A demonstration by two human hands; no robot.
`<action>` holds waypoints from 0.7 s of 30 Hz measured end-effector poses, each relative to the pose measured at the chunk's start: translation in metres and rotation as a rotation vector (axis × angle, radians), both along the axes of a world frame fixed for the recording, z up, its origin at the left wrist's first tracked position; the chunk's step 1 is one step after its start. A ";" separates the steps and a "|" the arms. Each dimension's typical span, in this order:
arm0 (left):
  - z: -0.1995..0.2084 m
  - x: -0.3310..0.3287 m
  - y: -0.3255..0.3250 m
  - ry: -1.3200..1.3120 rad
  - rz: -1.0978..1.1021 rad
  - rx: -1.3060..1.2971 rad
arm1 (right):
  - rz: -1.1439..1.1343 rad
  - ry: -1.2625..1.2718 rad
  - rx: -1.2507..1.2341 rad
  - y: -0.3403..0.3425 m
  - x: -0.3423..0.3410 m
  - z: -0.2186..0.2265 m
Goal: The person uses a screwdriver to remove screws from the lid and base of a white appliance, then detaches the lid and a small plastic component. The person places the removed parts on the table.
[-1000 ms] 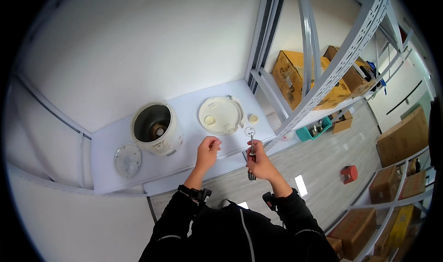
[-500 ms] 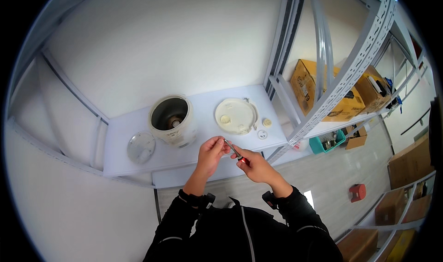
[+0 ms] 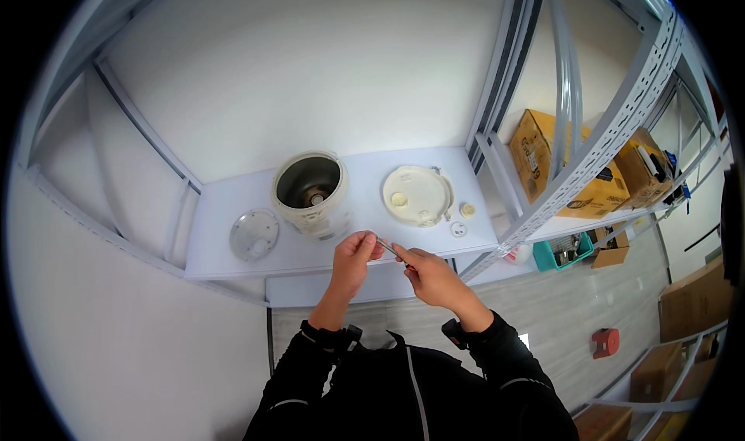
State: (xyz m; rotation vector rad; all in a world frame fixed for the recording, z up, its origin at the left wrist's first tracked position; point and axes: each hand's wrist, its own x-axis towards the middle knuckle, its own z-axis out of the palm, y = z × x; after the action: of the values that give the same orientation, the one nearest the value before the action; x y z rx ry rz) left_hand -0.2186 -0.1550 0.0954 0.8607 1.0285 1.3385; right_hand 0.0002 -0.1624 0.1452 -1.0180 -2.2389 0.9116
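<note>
Above the near edge of the white shelf, my right hand is closed round a screwdriver, its thin metal shaft slanting up and left. The handle is hidden inside that hand. My left hand pinches at the shaft's tip; whether a small part sits between those fingertips, I cannot tell. Beyond them stands a white rice cooker body, its top uncovered and its inside dark. To its left lies a clear-looking round cover. A round cream lid lies to the right, with a small round cap on it.
Beside the lid are another small cap and a small white disc. A grey metal upright borders the shelf at right. Past it are cardboard boxes, a teal basket and a red stool.
The shelf and its contents appear shifted right in the picture as my view turns. The screwdriver's red handle, visible before, is now covered by my right hand. Both hands stay close together.
</note>
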 end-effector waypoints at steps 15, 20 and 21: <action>-0.007 -0.021 -0.006 0.263 0.108 0.108 | 0.009 -0.020 0.055 -0.003 -0.031 -0.002; -0.015 -0.031 -0.004 -0.041 0.071 0.009 | 0.013 0.130 -0.129 -0.005 -0.064 -0.003; -0.015 -0.036 -0.004 -0.053 0.071 -0.024 | -0.009 0.089 -0.185 -0.005 -0.069 -0.002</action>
State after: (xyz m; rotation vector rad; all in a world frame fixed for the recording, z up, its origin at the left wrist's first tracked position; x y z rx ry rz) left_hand -0.2542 -0.1594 0.0802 0.7726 1.0397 1.3986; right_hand -0.0690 -0.1677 0.1431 -1.0455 -2.1050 1.1547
